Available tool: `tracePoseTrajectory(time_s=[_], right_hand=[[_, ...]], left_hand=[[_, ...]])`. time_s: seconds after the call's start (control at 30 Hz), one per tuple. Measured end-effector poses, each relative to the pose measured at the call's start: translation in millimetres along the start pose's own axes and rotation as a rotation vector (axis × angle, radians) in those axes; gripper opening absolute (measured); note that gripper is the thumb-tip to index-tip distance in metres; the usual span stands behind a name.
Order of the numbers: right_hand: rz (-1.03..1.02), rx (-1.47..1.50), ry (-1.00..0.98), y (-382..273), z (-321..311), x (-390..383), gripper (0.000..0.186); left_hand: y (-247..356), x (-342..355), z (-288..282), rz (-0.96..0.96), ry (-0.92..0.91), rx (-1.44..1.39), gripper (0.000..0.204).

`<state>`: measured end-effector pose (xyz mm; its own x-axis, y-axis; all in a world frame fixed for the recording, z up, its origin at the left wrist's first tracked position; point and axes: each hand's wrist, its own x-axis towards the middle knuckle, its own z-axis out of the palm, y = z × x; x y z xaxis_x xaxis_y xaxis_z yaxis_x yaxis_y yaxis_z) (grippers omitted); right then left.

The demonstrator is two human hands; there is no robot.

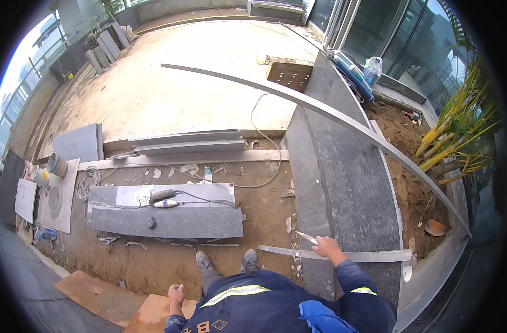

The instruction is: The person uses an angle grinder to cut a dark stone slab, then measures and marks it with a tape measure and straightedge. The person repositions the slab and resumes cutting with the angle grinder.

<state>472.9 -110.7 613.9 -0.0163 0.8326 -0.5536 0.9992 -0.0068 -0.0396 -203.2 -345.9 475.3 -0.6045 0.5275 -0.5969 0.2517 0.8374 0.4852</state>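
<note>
My right hand (pixel 327 248) reaches out over the near end of a long dark granite slab (pixel 342 183). It grips a thin pale tool (pixel 307 237) that points up and left. The hand rests at a flat metal straightedge (pixel 370 256) lying crosswise on the slab. My left hand (pixel 177 292) hangs low beside my body above a brown board (pixel 101 297), holding nothing, fingers loosely apart. My two shoes (pixel 203 260) stand on the dirt just left of the slab.
A long curved metal strip (pixel 298 100) arcs across the slab toward the planter soil (pixel 409 166) on the right. On the dirt lies a second grey slab (pixel 164 222) carrying an angle grinder (pixel 162 195) and cables. Stacked stone strips (pixel 187 143) and a bucket (pixel 56 165) sit further left.
</note>
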Motion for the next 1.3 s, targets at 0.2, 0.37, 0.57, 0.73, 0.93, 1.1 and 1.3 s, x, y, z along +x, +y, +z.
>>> tracePoseTrajectory(time_s=[0.2,0.37,0.57,0.73,0.93,1.1,1.3], right_hand=[[0.101,0.32,0.136,-56,30,17,0.029],[-0.047,0.38,0.086,-99,34,0,0.033],[-0.01,0.378,0.007,-80,70,0,0.04],[-0.103,0.266,0.042,-66,71,5,0.045],[-0.159,0.254,0.09,-73,37,36,0.044],[-0.227,0.243,0.081,-92,11,52,0.044],[-0.268,0.179,0.07,-110,12,54,0.043]], left_hand=[[19,5,11,0.099,-0.036,0.062,0.032],[51,4,-5,0.123,0.01,0.035,0.035],[77,-13,-27,0.075,0.026,0.149,0.042],[57,-18,-23,0.007,0.029,0.085,0.042],[48,-39,-6,-0.055,0.03,0.005,0.044],[22,-51,-4,-0.12,0.039,0.0,0.043],[-14,-64,-6,-0.128,0.053,-0.056,0.039]])
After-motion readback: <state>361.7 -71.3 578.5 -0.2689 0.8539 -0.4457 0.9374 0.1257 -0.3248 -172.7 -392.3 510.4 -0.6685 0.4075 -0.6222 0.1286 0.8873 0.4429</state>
